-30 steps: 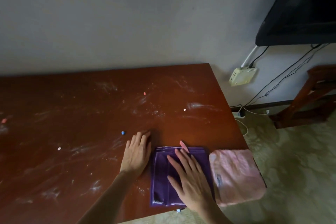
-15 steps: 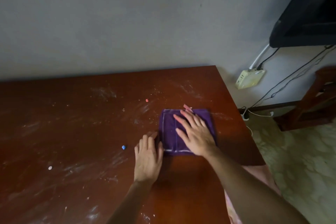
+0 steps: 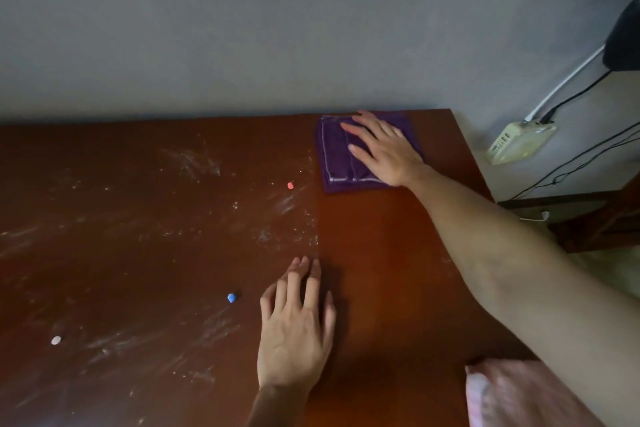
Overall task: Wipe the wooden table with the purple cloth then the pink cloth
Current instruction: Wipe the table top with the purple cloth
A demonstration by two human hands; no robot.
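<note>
The purple-cloth pass is in hand — the right hand [image 3: 384,152] presses flat-fingered on the purple cloth [image 3: 337,159] at the wooden table's [image 3: 381,270] far edge, the left hand [image 3: 296,329] resting open nearer. Next likely calls for sweeping toward the dusty stretch left of the cloth — the pink cloth [image 3: 502,395] waits at the table's near corner.

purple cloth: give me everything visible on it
The purple cloth is dark purple, soft-looking fabric with pale stitched edges, folded into a rough square. It lies flat at the far right corner of the wooden table, near the wall. The right hand presses on it with straight, spread fingers, covering its right part.
</note>
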